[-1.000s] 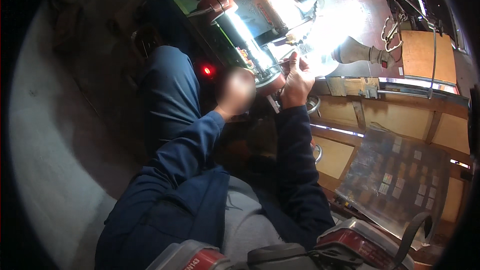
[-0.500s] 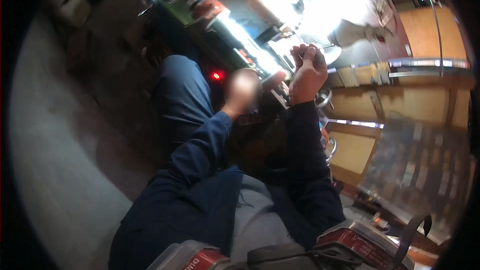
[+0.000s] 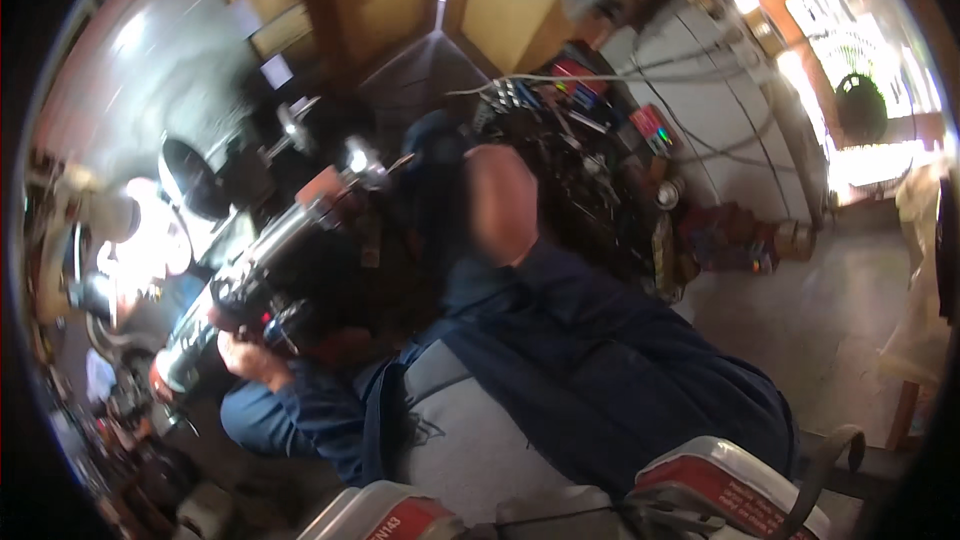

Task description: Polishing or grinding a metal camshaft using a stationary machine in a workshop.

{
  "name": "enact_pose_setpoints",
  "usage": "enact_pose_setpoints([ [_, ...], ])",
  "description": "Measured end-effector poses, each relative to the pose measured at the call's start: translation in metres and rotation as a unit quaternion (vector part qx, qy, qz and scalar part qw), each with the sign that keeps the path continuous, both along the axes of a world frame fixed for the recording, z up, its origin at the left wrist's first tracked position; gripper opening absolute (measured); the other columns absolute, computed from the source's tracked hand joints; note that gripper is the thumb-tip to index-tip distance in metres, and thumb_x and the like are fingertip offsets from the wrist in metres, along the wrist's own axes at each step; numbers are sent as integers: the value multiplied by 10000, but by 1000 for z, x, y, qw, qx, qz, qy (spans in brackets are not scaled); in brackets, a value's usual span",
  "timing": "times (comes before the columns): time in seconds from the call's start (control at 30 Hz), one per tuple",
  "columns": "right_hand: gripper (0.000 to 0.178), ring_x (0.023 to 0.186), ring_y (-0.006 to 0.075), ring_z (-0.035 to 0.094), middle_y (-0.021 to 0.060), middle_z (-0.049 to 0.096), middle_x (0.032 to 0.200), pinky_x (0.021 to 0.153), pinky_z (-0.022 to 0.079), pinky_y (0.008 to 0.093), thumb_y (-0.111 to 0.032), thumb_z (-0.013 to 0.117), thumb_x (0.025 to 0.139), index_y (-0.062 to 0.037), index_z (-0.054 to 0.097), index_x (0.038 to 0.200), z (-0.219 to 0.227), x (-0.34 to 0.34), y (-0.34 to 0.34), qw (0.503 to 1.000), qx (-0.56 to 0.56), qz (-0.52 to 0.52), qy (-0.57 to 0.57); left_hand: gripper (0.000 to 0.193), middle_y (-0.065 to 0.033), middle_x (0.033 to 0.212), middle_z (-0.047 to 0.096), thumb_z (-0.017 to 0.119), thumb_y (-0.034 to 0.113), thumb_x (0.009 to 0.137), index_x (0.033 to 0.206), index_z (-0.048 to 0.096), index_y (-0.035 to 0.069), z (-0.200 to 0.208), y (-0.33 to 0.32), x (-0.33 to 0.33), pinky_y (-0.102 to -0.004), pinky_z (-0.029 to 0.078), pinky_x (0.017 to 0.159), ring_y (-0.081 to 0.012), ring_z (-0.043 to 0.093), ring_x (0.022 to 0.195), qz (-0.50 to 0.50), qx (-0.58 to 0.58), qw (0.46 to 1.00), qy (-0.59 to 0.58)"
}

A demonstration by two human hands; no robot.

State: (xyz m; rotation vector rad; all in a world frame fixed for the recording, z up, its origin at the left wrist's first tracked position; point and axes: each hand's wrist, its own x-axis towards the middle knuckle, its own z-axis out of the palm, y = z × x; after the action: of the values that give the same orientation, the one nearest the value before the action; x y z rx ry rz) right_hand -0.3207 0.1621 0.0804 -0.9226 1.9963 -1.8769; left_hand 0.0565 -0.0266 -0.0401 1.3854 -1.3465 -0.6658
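Observation:
At the left, my left hand [image 3: 252, 358] is at the near side of a long metal machine with a shiny bed [image 3: 250, 260]. Its fingers look curled against a dark part of the machine, but what they hold is hidden. In mid-view my right hand [image 3: 503, 202] is raised in front of my body and badly blurred, so its fingers cannot be read. Beyond it lies a dark heap of tools and metal parts [image 3: 585, 155]. A small red light [image 3: 266, 318] glows beside my left hand.
A bright work lamp [image 3: 118, 225] shines at the far left, near a dark round disc [image 3: 193, 177]. Wooden panels [image 3: 390, 5] stand at the back. Loose cables [image 3: 690, 145] cross a pale surface at the right. A fan [image 3: 860, 105] stands before a bright opening.
The view has swung to the right. My right hand has left the lamp-lit machine, where it was pinching a thin thing, for the tool heap's side. My left hand stays at the machine.

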Motion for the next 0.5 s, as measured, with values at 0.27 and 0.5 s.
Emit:
enact_pose_setpoints([
  [0.27,243,1029,402,591,215,624,1051,909,464,453,-67,558,886,6,613,1111,-131,-178,123,828,207,-473,221,261,49,707,536,498,258,1000,936,667,70,39,-15,63,-196,324,459,-31,458,559,-10,179,984,11],
  [0.5,255,1014,410,603,209,650,1075,873,484,494,-91,563,863,-11,660,1085,-122,-225,157,820,459,-282,192,291,21,770,501,487,297,1022,983,617,39,109,7,86,-223,341,456,-66,430,577,172,16,980,101],
])
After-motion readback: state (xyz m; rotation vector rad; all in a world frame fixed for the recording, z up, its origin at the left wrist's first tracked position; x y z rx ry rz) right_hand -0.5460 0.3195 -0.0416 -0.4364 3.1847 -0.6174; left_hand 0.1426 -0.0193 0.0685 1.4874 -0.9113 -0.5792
